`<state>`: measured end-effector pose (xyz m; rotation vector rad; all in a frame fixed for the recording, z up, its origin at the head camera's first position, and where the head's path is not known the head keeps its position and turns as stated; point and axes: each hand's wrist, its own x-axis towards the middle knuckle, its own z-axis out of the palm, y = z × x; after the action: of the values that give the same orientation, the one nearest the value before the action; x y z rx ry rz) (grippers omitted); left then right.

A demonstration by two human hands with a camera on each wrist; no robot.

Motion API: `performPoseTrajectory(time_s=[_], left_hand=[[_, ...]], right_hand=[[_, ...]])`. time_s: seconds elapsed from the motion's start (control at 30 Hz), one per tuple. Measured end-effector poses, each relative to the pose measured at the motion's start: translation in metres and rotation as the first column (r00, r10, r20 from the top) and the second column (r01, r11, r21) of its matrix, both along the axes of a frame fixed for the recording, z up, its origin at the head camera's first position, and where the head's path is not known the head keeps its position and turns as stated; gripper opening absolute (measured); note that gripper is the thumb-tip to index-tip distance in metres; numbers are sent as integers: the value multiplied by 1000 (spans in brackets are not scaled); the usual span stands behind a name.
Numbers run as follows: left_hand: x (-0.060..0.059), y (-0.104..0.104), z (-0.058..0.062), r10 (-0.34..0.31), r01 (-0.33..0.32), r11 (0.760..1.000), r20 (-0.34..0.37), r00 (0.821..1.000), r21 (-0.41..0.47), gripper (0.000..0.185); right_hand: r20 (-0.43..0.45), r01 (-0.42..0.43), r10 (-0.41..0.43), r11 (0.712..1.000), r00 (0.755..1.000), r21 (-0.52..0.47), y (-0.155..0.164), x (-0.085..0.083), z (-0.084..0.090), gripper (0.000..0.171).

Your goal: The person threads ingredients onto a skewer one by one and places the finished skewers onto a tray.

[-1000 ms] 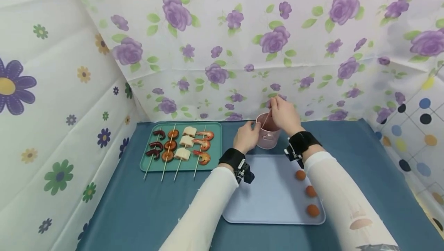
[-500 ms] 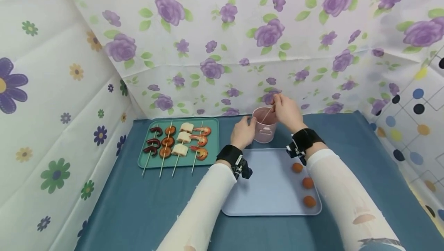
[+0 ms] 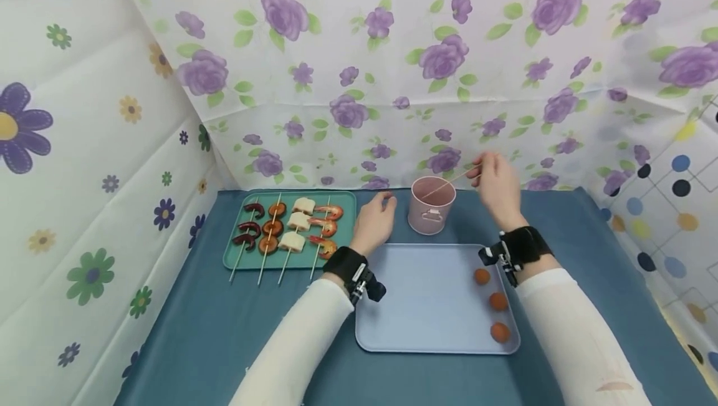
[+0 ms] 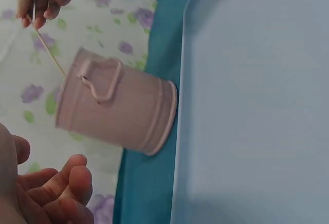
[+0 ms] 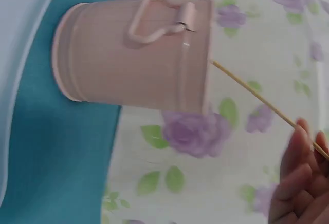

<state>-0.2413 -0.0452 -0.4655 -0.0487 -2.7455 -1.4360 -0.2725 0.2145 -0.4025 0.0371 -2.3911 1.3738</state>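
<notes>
Change: right hand now up right of centre frame, pinching thin bamboo skewer, drawing it slantwise out of small pink metal bucket; tip still inside.

Left hand off bucket, fingers loose, holding nothing.

We read: skewer nearly free.

Around: pale blue tray, three orange balls; green tray of loaded skewers, left. Bucket rim alone obstructs.

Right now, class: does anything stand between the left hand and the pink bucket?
Nothing visible does. The left hand rests open just left of the pink bucket, with only bare blue cloth between them.
</notes>
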Motion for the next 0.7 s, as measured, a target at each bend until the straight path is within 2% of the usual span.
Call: performPoseTrajectory(time_s=[0.07,0.13,0.23,0.33,0.43,0.5,0.57,0.7], left_hand=[[16,-3,-1,-35,37,998,-46,998,58,46],[34,-8,-2,-76,86,990,-86,993,110,45],[59,-17,-1,-102,127,979,-155,983,158,44],[77,-26,0,-71,111,981,-238,969,157,43],[88,-34,1,-57,101,987,-318,946,124,44],[93,-39,1,-85,121,990,-368,926,75,44],[97,-42,0,-140,158,987,-401,905,13,45],[104,-46,-4,-233,210,973,-424,875,-101,42]], right_hand=[[-85,37,-49,989,995,-143,7,16,4,47],[-139,40,-81,962,987,-270,13,37,8,43],[-113,-9,-34,933,993,-359,19,68,12,40],[-9,-109,112,944,994,-310,14,90,12,43],[58,-216,239,940,969,-264,0,101,10,48],[70,-266,290,932,954,-245,-10,105,7,50],[78,-294,320,925,944,-242,-18,109,4,50],[76,-372,408,883,910,-285,-33,115,-3,51]])
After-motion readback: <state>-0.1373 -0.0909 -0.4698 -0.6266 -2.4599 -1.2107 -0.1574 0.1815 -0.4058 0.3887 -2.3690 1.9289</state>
